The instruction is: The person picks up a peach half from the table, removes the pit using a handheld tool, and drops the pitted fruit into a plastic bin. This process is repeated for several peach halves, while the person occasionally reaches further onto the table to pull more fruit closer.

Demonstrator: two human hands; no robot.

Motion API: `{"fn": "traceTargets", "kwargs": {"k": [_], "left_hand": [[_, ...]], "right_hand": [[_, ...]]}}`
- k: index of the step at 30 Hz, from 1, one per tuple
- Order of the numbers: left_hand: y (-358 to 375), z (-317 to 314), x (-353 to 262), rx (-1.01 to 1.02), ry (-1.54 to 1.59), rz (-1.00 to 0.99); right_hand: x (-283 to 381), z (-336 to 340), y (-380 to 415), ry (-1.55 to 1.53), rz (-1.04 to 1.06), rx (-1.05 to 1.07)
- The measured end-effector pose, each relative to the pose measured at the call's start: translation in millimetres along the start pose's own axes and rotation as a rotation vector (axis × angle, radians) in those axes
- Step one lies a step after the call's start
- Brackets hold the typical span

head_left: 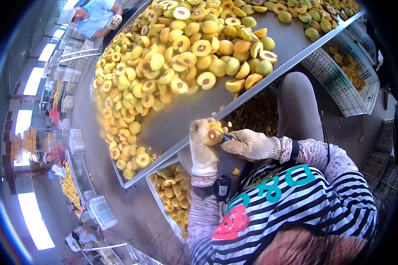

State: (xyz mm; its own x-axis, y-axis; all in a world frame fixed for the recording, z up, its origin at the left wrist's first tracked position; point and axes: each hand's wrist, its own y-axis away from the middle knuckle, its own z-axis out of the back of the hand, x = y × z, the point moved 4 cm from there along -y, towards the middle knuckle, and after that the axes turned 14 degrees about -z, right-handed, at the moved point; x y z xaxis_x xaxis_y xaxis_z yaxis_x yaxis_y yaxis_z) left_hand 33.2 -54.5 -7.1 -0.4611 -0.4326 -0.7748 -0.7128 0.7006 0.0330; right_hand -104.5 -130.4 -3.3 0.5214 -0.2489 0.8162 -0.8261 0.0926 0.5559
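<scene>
Step in hand, as I read it: pitting a peach half point(214, 134). Left hand point(203, 148), gloved, is wrapped around the half, cut face turned toward the right hand point(250, 144). Right hand, gloved, is clenched on a small dark tool point(226, 138), tip at the pit cavity. Both sit just below the table edge point(252, 90), over the lap.

Next move likely calls for a scooping twist of the tool with the left grip firm. The blade works close to the left fingers, so a slip is the risk.

Around:
- Beyond the hands, fruit pile point(172, 66) on the table, mostly cut halves, some whole.
- Below the left hand, crate point(174, 194) of halves.
- Right of the right hand, knee point(296, 101), then a white crate point(345, 75) with a few pieces.
- One loose piece point(236, 171) on the lap.
- Other workers sit far off.

Nothing blocks the hands; the table edge is close above.
</scene>
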Motion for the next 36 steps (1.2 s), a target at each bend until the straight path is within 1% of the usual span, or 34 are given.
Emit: {"fn": "traceTargets", "kwargs": {"k": [3, 5, 7, 10, 11, 14, 16, 18, 19, 20, 21, 24, 25, 27, 28, 29, 32, 33, 36], "left_hand": [[20, 10, -11, -0.141, -0.229, -0.144], [28, 6, -17, -0.212, -0.353, -0.237], [30, 15, -19, -0.266, -0.307, -0.194], [30, 25, -19, -0.327, -0.222, -0.127], [30, 27, -18, -0.344, -0.191, -0.106], [35, 15, -30, -0.228, -0.128, -0.219], [43, 9, -42, -0.194, -0.403, -0.367], [52, 10, -47, -0.146, -0.688, -0.62], [54, 7, -50, -0.116, -0.831, -0.8], [56, 2, -52, 0.004, -0.864, -0.912], [57, -16, -62, 0.129, -0.884, -1.023], [49, -1, -49, 0.109, -0.682, -0.736], [48, -3, -47, 0.107, -0.571, -0.683], [40, 3, -46, 0.043, -0.348, -0.438], [35, 7, -46, 0.01, -0.233, -0.317], [30, 9, -46, 0.093, -0.122, -0.234], [19, 23, -38, 0.251, -0.107, -0.02], [17, 21, -40, 0.299, -0.098, 0.042], [13, 18, -45, 0.476, -0.244, 0.241]], "right_hand": [[1, -23, -11, 0.088, 0.25, -0.115], [3, -33, -15, 0.103, 0.196, -0.12], [2, -40, -21, 0.17, 0.161, -0.151], [3, -44, -23, 0.25, 0.107, -0.096], [-2, -45, -28, 0.25, 0.146, -0.107], [7, -48, -28, 0.279, 0.016, -0.024], [11, -53, -27, 0.235, 0.205, -0.036], [9, -58, -31, 0.178, 0.277, 0.03], [3, -60, -36, 0.144, 0.252, 0.101], [-1, -62, -39, 0.109, 0.226, 0.172], [-2, -61, -39, 0.157, 0.187, 0.172], [-3, -57, -32, 0.177, 0.15, 0.077], [6, -57, -23, 0.188, 0.216, 0.016], [-4, -53, -26, -0.012, -0.044, 0.314], [-6, -54, -23, -0.087, -0.123, 0.373], [-7, -55, -18, -0.161, -0.205, 0.424], [-4, -54, -19, 0.077, -0.069, 0.139], [2, -55, -13, 0.135, -0.08, 0.115], [-13, -61, -15, -0.056, -0.279, 0.35]]}}
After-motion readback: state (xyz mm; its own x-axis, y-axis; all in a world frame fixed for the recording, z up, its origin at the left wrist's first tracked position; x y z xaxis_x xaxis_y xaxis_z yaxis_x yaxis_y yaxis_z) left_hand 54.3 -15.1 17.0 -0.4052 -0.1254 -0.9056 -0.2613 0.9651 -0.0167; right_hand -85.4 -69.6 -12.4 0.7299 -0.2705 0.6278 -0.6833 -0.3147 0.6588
